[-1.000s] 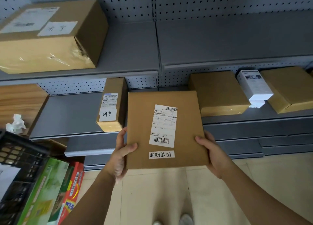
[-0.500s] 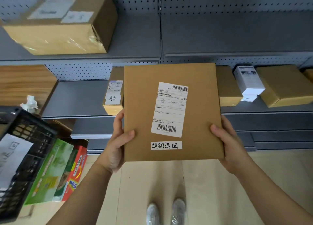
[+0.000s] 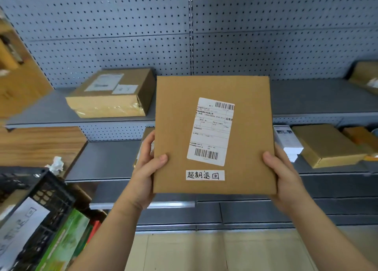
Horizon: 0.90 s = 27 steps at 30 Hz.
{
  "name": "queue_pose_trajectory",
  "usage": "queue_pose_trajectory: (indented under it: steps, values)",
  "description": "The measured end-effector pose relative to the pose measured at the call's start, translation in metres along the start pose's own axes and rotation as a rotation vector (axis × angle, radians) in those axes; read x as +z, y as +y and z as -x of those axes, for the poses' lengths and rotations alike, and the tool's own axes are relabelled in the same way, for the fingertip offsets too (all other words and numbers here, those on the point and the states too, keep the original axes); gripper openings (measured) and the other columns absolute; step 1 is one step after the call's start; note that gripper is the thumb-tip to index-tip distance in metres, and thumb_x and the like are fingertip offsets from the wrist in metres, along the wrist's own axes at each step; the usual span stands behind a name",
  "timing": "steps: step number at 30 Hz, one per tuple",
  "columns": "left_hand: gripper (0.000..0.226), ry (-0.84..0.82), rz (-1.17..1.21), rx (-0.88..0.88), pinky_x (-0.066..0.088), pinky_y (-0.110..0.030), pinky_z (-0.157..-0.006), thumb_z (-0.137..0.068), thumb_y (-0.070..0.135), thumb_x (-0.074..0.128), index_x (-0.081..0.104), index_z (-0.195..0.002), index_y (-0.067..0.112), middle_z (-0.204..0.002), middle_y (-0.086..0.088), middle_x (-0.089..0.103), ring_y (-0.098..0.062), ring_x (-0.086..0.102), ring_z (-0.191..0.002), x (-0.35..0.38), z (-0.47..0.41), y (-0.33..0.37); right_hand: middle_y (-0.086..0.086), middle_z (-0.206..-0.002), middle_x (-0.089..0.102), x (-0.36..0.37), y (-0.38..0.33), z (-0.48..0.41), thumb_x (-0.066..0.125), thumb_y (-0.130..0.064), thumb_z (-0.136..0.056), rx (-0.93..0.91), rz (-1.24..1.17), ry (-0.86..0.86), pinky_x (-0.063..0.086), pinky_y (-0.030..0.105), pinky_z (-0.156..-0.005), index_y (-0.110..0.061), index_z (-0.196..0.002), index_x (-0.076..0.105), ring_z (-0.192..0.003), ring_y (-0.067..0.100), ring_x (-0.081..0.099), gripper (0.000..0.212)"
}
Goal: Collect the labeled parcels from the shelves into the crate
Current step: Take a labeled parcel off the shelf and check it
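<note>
Left grip (image 3: pixel 143 174) and right grip (image 3: pixel 286 178): clamped on lower side edges of flat cardboard parcel (image 3: pixel 178 127), thumbs on its face, fingers hidden behind. Parcel upright in the air before the grey shelves (image 3: pixel 106 160), apart from them. Printed shipping label (image 3: pixel 211 131) at centre, small print illegible; handwritten strip (image 3: pixel 205 175) below. Second parcel (image 3: pixel 147 131) behind left grip, mostly hidden. Black crate (image 3: pixel 51 191) lower left, cut off by frame edge. Taped parcel (image 3: pixel 110 93) on upper shelf, labels blurred.

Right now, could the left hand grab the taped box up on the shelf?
Probably not yet: the left hand grips the flat parcel, as does the right hand. Nothing stands in front of the taped box.
</note>
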<state>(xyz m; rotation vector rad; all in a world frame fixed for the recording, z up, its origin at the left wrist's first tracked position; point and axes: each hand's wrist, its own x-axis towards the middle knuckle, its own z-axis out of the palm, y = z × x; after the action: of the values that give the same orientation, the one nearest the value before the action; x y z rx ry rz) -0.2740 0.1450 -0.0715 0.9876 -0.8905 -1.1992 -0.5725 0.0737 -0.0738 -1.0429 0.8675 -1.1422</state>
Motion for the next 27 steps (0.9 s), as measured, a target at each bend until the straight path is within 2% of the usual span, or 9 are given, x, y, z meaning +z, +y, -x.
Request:
queue_pose_trajectory:
  steps: [4, 7, 10, 13, 16, 19, 23, 25, 27]
  values:
    - [0.078, -0.003, -0.013, 0.035, 0.05, -0.06, -0.095, -0.069, 0.033, 0.073, 0.047, -0.142, 0.035, -0.133, -0.013, 0.063, -0.037, 0.064, -0.111, 0.008, 0.001, 0.007, -0.002, -0.137, 0.065, 0.001, -0.008, 0.003, 0.082, -0.049, -0.067, -0.034, -0.011, -0.031, 0.051, 0.055, -0.101, -0.042, -0.14, 0.055, -0.126, 0.028, 0.062, 0.079]
    - [0.077, 0.001, -0.012, 0.038, 0.05, -0.06, -0.096, -0.07, 0.033, 0.073, 0.047, -0.143, 0.036, -0.134, -0.014, 0.062, -0.039, 0.063, -0.113, 0.01, 0.001, 0.008, -0.003, -0.135, 0.067, 0.0, -0.011, 0.002, 0.068, -0.037, -0.081, -0.037, -0.025, -0.026, 0.053, 0.05, -0.098, -0.041, -0.139, 0.055, -0.124, 0.025, 0.064, 0.06]
    - [0.076, 0.002, -0.002, 0.039, 0.052, -0.058, -0.095, -0.072, 0.032, 0.072, 0.046, -0.143, 0.035, -0.138, -0.014, 0.059, -0.039, 0.062, -0.115, 0.008, 0.003, 0.007, -0.007, -0.132, 0.069, 0.002, -0.013, 0.0, 0.064, -0.035, -0.082, -0.023, -0.024, -0.046, 0.056, 0.041, -0.088, -0.043, -0.136, 0.056, -0.118, 0.019, 0.068, 0.055]
    - [0.075, 0.035, 0.019, 0.053, 0.052, -0.058, -0.096, -0.073, 0.032, 0.071, 0.046, -0.144, 0.036, -0.14, -0.015, 0.058, -0.04, 0.061, -0.119, 0.0, 0.01, 0.008, -0.004, -0.131, 0.069, 0.012, -0.012, -0.007, 0.08, -0.044, -0.07, 0.001, -0.028, -0.09, 0.061, 0.03, -0.076, -0.035, -0.141, 0.054, -0.113, 0.017, 0.07, 0.076]
    - [0.072, 0.099, 0.021, 0.09, 0.054, -0.054, -0.093, -0.075, 0.03, 0.069, 0.046, -0.144, 0.034, -0.141, -0.015, 0.058, -0.04, 0.061, -0.12, -0.016, 0.024, 0.014, -0.003, -0.127, 0.072, 0.036, -0.008, -0.018, 0.093, -0.059, -0.047, 0.021, -0.004, -0.142, 0.061, 0.029, -0.074, -0.033, -0.143, 0.053, -0.11, 0.018, 0.071, 0.107]
    - [0.066, 0.208, 0.033, 0.125, 0.057, -0.048, -0.085, -0.078, 0.025, 0.068, 0.05, -0.141, 0.036, -0.138, -0.015, 0.06, -0.036, 0.064, -0.114, -0.037, 0.046, 0.025, -0.003, -0.126, 0.072, 0.067, 0.001, -0.031, 0.085, -0.04, -0.068, 0.072, -0.02, -0.215, 0.059, 0.031, -0.075, -0.036, -0.141, 0.054, -0.11, 0.019, 0.07, 0.079]
    - [0.07, 0.393, 0.045, 0.176, 0.051, -0.058, -0.091, -0.076, 0.029, 0.07, 0.049, -0.142, 0.038, -0.141, -0.017, 0.056, -0.04, 0.061, -0.116, -0.068, 0.088, 0.039, -0.006, -0.121, 0.073, 0.123, 0.018, -0.043, 0.088, -0.055, -0.056, 0.175, -0.027, -0.378, 0.055, 0.044, -0.084, -0.049, -0.124, 0.063, -0.11, 0.021, 0.069, 0.073]
    - [0.068, 0.488, 0.054, 0.204, 0.048, -0.06, -0.092, -0.075, 0.029, 0.07, 0.05, -0.14, 0.04, -0.139, -0.018, 0.057, -0.04, 0.062, -0.112, -0.082, 0.114, 0.045, -0.006, -0.119, 0.074, 0.155, 0.027, -0.046, 0.076, -0.043, -0.07, 0.205, -0.036, -0.47, 0.055, 0.049, -0.089, -0.048, -0.12, 0.065, -0.111, 0.024, 0.068, 0.052]
    - [0.068, 0.581, 0.052, 0.243, 0.05, -0.058, -0.089, -0.074, 0.029, 0.07, 0.051, -0.139, 0.039, -0.135, -0.014, 0.06, -0.036, 0.065, -0.109, -0.095, 0.141, 0.051, -0.003, -0.12, 0.074, 0.19, 0.037, -0.044, 0.065, -0.034, -0.078, 0.25, -0.042, -0.566, 0.054, 0.052, -0.094, -0.042, -0.127, 0.063, -0.113, 0.026, 0.069, 0.049]
